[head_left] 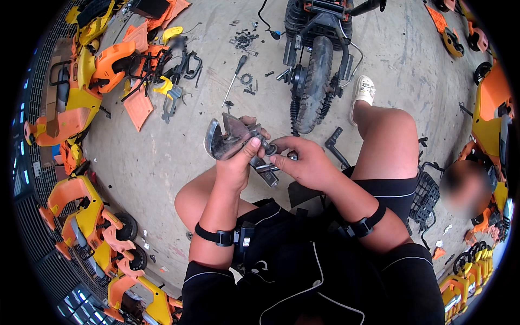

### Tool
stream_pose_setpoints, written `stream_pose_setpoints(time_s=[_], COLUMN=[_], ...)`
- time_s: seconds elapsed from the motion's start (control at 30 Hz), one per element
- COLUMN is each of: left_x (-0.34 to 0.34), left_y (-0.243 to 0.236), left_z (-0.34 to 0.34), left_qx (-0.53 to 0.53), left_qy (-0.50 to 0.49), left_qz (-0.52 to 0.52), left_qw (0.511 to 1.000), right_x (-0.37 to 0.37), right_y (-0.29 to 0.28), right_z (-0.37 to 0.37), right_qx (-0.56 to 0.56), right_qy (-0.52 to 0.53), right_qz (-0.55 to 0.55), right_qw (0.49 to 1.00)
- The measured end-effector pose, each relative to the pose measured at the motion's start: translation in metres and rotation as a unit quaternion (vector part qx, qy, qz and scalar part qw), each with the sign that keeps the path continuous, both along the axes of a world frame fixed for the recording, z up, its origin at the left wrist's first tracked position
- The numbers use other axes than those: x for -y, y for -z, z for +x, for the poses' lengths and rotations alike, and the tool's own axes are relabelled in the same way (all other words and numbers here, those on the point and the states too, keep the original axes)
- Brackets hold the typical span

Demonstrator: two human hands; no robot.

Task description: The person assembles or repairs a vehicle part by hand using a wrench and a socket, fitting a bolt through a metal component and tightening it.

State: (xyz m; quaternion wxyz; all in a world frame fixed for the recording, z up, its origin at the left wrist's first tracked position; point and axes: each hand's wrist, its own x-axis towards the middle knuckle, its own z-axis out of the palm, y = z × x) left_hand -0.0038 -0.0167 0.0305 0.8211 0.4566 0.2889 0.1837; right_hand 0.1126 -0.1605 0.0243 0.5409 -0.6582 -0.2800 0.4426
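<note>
One glossy, curved dark part (221, 145) gripped in the left hand (235, 162) above the scuffed grey floor (146, 173), a small round dark piece (270, 150) at its side pinched by the right hand (307, 162), a knobbly rubber tyre (316, 84) and slim-shafted screwdriver (238, 71) seen beyond

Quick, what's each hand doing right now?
Left hand: closed, holding a glossy, dark curved part.
Right hand: thumb and forefinger closed on a small round dark piece.

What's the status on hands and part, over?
Left hand gripping dark part. Right hand pinching its round end. Screwdriver on floor, apart from hands.
</note>
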Motion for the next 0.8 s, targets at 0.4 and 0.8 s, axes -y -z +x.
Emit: stream_pose_setpoints(time_s=[0.4,0.8], left_x=[0.0,0.0], left_y=[-0.002,0.002], left_z=[0.003,0.001], left_qx=[-0.026,-0.024], left_qy=[-0.003,0.005], left_qz=[0.006,-0.002], left_qw=[1.0,1.0], right_x=[0.001,-0.002], right_y=[0.001,-0.002], right_z=[0.004,0.002], right_qx=[0.02,-0.084], right_qy=[0.001,-0.054], right_qz=[-0.037,-0.023], right_qw=[0.999,0.995])
